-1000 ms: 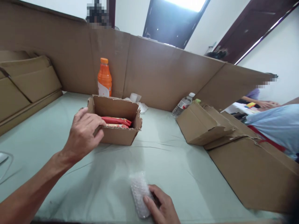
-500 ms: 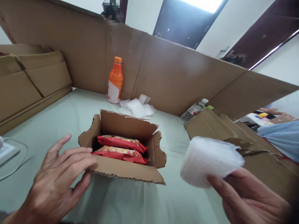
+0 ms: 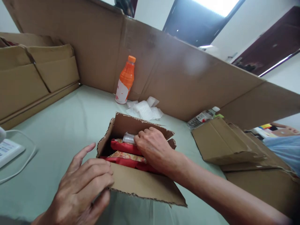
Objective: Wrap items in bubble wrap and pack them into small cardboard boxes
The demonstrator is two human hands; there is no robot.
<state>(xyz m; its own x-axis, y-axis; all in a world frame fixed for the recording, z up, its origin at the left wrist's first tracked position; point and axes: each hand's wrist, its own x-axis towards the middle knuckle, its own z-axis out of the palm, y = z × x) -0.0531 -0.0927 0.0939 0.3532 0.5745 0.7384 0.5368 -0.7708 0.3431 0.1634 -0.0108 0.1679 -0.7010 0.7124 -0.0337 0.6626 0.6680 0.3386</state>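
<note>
An open cardboard box (image 3: 150, 182) stands on the table before me, its flaps raised or folded outward. Two red packets (image 3: 127, 157) with patterned tops lie side by side in it. My left hand (image 3: 86, 184) pinches the near-left edge of the box, fingers over the front flap and thumb underneath. Inside the box, against the back wall, my right hand (image 3: 154, 148) grips a piece of bubble wrap (image 3: 128, 138). Only the left end of that wrap shows; my fingers hide the rest. The right forearm crosses over the box's right side.
An orange bottle (image 3: 126, 81) stands by the tall cardboard wall (image 3: 98, 47), beside loose bubble wrap pieces (image 3: 144, 109). Folded cardboard lies left (image 3: 53, 72) and right (image 3: 217, 140). A clear bottle (image 3: 202, 118) leans at the right. A white device with a cable (image 3: 10, 153) sits left.
My right hand has moved left with the bubble wrap, from beside the box to inside it behind the packets. My left hand stays on the box edge. The view has shifted slightly.
</note>
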